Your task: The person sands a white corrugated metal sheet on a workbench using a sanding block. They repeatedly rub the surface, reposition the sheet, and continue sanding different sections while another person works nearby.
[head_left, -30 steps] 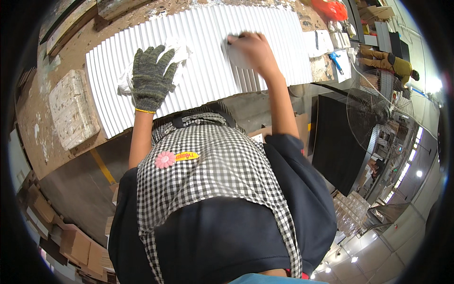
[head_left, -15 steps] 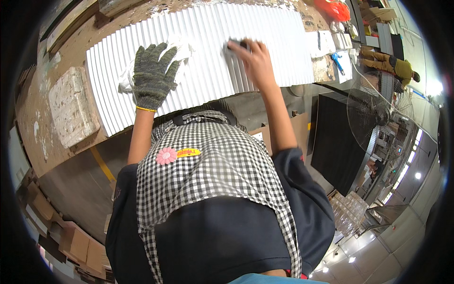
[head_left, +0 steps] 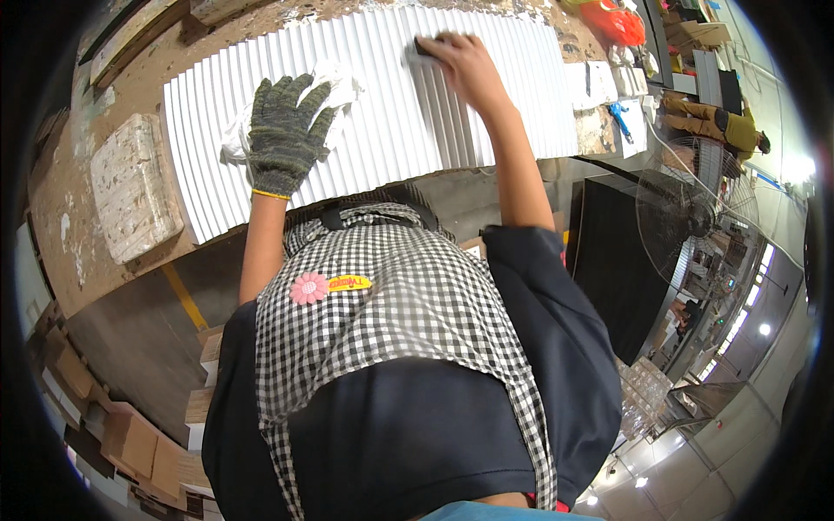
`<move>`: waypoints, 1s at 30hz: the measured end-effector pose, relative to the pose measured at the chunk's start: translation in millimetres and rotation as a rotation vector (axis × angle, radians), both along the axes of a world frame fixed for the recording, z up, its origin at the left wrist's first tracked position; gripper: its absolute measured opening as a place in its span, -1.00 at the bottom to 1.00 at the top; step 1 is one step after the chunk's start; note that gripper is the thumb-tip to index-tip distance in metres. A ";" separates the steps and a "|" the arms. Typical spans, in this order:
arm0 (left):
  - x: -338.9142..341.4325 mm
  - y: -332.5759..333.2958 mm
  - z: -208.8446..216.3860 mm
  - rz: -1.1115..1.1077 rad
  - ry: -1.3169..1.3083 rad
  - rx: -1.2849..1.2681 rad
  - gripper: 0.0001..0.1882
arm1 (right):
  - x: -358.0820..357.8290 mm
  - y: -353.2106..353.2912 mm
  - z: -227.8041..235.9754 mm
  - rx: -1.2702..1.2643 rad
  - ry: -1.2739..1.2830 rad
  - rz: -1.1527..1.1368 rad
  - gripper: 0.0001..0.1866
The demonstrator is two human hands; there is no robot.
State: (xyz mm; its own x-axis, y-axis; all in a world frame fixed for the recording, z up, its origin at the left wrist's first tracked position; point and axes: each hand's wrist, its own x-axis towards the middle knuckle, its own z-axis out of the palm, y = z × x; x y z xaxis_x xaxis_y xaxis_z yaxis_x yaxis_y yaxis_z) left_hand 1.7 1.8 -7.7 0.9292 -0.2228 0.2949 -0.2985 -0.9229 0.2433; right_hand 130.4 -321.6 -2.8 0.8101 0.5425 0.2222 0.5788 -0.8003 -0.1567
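Observation:
My left hand [head_left: 288, 139], in a dark grey-green knitted glove with a yellow cuff edge, lies flat with its fingers spread. Beneath it is a crumpled white cloth [head_left: 347, 90] on a white ribbed panel [head_left: 382, 130], whose narrow slats run side by side across the bench. My bare right hand [head_left: 473, 74] is over the far part of the panel, closed on a small dark block [head_left: 425, 46]; only one end of the block shows and the fingers are slightly blurred. A grey shadow falls on the slats beside that hand.
A stained, wrapped block [head_left: 135, 187] sits left of the panel on the paint-marked workbench [head_left: 65, 252]. To the right are an orange-red plastic bag [head_left: 615, 22], a blue tool [head_left: 619, 117] and white packets. A large fan [head_left: 682, 195] and another person [head_left: 725, 126] are farther right.
My right hand has slid away from me along the slats with the dark block, toward the panel's far edge. The left hand stays on the cloth.

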 end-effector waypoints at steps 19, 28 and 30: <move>-3.3 1.4 -3.2 0.001 -0.024 -0.027 -0.55 | 34.3 20.7 -14.5 0.047 -0.143 -0.008 -0.43; -1.3 0.7 -1.2 0.010 -0.013 0.010 -0.57 | 69.0 31.9 -20.0 0.047 -0.123 0.034 -0.55; -3.1 1.6 -4.3 0.002 -0.025 0.012 -0.55 | 4.2 11.6 0.7 0.076 0.033 -0.002 -0.44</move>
State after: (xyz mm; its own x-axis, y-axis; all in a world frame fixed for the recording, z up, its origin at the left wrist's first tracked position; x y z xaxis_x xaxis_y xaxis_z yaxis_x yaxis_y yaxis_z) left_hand -1.4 3.5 -12.0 0.9220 -0.2247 0.3154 -0.3025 -0.9263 0.2245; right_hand 134.6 -310.0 -2.0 0.8188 0.5233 0.2359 0.5707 -0.7866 -0.2359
